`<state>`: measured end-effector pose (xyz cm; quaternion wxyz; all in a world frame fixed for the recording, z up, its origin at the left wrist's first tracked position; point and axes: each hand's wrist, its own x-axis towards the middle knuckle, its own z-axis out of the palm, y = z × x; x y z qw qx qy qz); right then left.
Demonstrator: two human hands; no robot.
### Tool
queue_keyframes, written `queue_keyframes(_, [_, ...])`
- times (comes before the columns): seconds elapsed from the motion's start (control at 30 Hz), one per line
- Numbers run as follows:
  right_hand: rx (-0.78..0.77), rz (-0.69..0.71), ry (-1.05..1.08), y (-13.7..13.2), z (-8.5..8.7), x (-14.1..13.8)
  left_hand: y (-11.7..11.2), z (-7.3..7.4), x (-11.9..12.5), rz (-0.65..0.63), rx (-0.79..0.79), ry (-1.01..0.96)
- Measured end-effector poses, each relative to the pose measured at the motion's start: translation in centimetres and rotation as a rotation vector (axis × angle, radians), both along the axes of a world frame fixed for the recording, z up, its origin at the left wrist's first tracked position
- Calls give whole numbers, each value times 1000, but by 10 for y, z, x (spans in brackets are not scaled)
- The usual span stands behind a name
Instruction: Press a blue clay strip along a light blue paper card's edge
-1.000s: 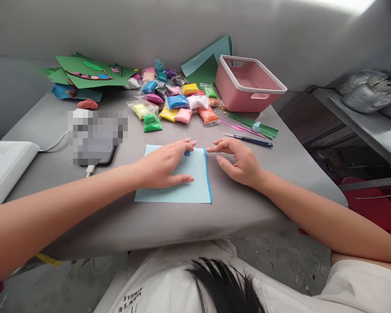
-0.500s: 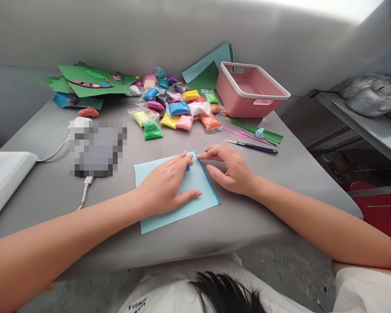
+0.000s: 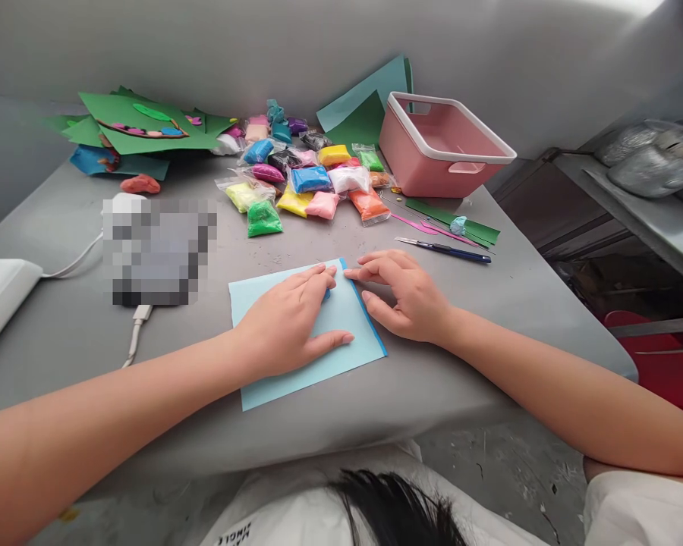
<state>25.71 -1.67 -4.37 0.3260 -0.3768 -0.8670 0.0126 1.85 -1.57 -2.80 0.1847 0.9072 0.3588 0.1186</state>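
A light blue sheet of paper [image 3: 296, 383] lies on the table in front of me, with a thin darker blue strip [image 3: 369, 322] along its right edge. My left hand [image 3: 287, 322] rests flat on the sheet, fingers stretched and thumb spread. A small blue bit [image 3: 327, 294] shows beneath its fingers; what it is made of is mostly hidden. At the top of the strip, my right hand [image 3: 404, 296] has its index fingertip at the paper's edge. Its fingers are slightly bent and apart, the thumb near the strip, and no object shows in them.
Several bags of coloured clay [image 3: 310, 180] lie at the back, beside a pink basket [image 3: 421, 167]. A craft knife [image 3: 447, 249] and green paper strips [image 3: 455, 220] are at the right. Left are a blurred-out device [image 3: 159, 254], a white box [image 3: 5, 303] and decorated green sheets [image 3: 148, 129].
The camera view has shifted slightly, so the surroundings sit a little differently in the picture. Both hands keep almost the same pose on the paper.
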Motion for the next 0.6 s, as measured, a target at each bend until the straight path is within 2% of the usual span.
queue_keyframes(0.2, [-10, -17, 1, -1, 0, 0, 0, 0, 1, -2, -5, 4])
queue_keyframes(0.4, [-93, -12, 165, -2, 2, 3, 0, 1, 2, 10, -34, -3])
queue_keyframes(0.6, [-71, 1, 87, -2, 3, 1, 0, 2, 2, 2, -24, -21])
